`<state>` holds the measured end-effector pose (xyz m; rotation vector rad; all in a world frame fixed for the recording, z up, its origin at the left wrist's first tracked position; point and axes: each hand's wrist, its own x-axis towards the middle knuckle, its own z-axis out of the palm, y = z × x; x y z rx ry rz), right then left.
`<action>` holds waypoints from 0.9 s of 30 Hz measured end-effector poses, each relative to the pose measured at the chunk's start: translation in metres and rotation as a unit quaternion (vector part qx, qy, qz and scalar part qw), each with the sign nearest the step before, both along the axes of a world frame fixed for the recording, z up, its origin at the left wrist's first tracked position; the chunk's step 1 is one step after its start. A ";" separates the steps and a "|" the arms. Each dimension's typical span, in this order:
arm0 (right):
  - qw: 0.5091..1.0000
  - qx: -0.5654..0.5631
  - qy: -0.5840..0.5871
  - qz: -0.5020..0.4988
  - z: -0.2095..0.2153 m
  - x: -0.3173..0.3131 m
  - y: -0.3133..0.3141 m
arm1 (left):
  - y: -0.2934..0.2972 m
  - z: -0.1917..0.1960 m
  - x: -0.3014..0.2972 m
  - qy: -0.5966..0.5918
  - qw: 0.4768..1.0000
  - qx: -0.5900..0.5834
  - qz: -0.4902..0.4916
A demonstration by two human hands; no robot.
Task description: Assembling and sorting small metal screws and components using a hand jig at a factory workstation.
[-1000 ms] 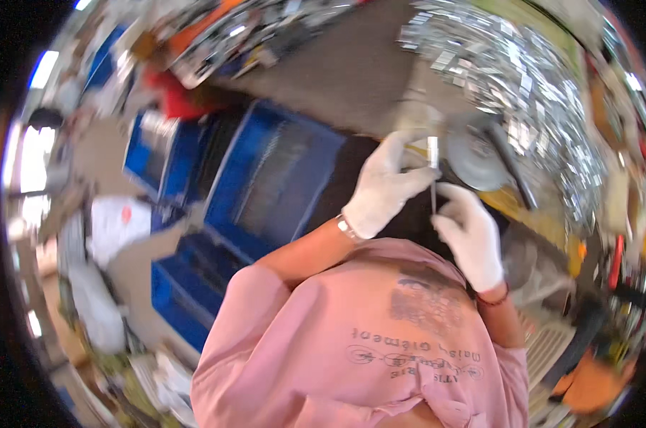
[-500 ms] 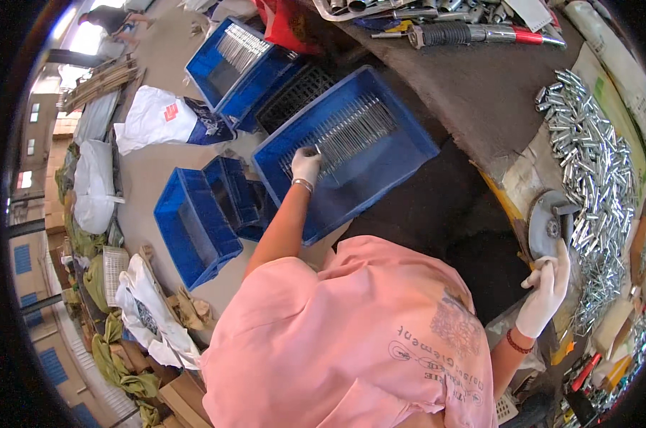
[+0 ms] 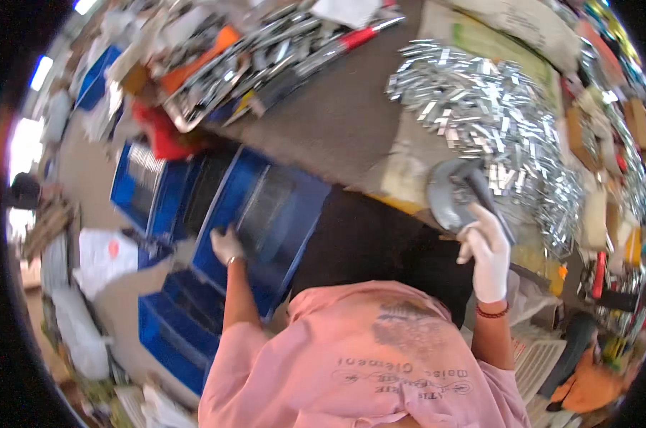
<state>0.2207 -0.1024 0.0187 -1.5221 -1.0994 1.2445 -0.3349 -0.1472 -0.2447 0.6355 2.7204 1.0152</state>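
My left hand (image 3: 227,244), in a white glove, is over the near left side of a large blue bin (image 3: 305,207). Its fingers look curled closed; motion blur hides what, if anything, is in them. A row of thin metal rods (image 3: 267,196) lies inside that bin. Gloved in white too, my right hand (image 3: 488,250) is at a grey round metal fixture (image 3: 446,196) on the table's edge. Its forefinger stretches up by the fixture's dark lever (image 3: 483,189), other fingers loosely bent, and I see nothing held.
A big heap of shiny metal tubes (image 3: 494,114) covers the table's right side. Tools and metal parts (image 3: 266,57) crowd its far left. More blue bins (image 3: 169,328) stand on the floor at left. A person in orange (image 3: 591,381) is at lower right.
The whole view has swung right, so bins and table sit further left. My left hand has shifted off the rods toward the bin's side. My right hand stays by the fixture.
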 end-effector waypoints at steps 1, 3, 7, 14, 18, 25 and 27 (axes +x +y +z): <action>0.999 -0.015 0.033 0.022 0.005 -0.008 0.003 | -0.020 0.006 -0.040 0.063 0.995 0.080 -0.004; 1.000 -0.007 0.006 0.010 0.001 -0.001 -0.004 | 0.047 0.067 0.021 0.101 0.977 0.163 -0.093; 0.999 -0.028 0.044 0.003 0.004 0.002 -0.003 | 0.130 0.214 0.134 0.161 0.877 0.288 -0.350; 0.999 -0.002 0.036 0.032 0.005 0.005 0.006 | 0.248 0.294 0.317 0.046 0.693 0.206 -0.689; 0.996 0.040 0.030 0.072 -0.001 -0.001 0.011 | 0.289 0.283 0.360 0.052 0.640 0.242 -0.728; 0.999 0.032 0.001 0.040 -0.007 0.006 -0.008 | 0.284 0.262 0.419 0.236 0.586 0.160 -0.758; 0.997 0.047 0.007 0.066 -0.010 0.004 -0.007 | 0.282 0.261 0.408 0.198 0.612 0.186 -0.743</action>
